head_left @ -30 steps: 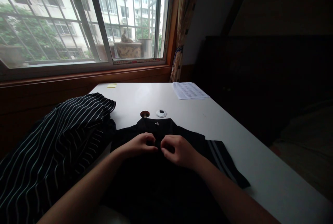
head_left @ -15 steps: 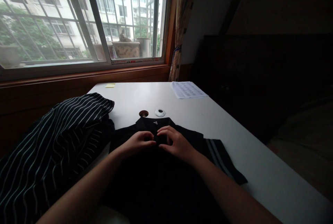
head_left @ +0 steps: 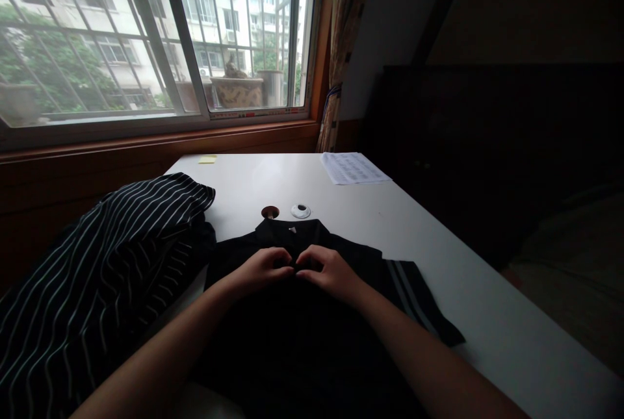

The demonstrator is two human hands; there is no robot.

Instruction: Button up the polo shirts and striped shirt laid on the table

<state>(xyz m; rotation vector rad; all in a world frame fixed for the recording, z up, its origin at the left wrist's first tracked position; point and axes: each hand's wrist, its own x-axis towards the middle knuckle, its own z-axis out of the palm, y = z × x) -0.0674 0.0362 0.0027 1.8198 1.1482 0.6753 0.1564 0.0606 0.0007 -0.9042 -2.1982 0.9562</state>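
Note:
A black short-sleeved shirt (head_left: 302, 341) with a collar lies spread on the white table (head_left: 419, 230), its collar pointing away from me. Two grey stripes run along the sleeve at the right. Just below the collar, my left hand (head_left: 263, 268) pinches the front of the shirt with thumb and fingers. Close beside it, my right hand (head_left: 326, 271) is curled the same way, its fingertips almost meeting those of the left. Both hands grip the dark cloth at the shirt's front opening; any button between the fingertips is too dark to make out.
A black garment with white stripes (head_left: 141, 243) lies heaped at the left. Beyond the collar are a round hole (head_left: 270, 212) in the table and a white ring-shaped cover (head_left: 301, 211). Printed papers (head_left: 353, 167) and a yellow note (head_left: 207, 159) lie near the far edge, below a barred window.
My right hand's fingers opened and lifted toward the collar, then came back down to the cloth beside the left. My left hand stays nearly in place. The shirt lies as before.

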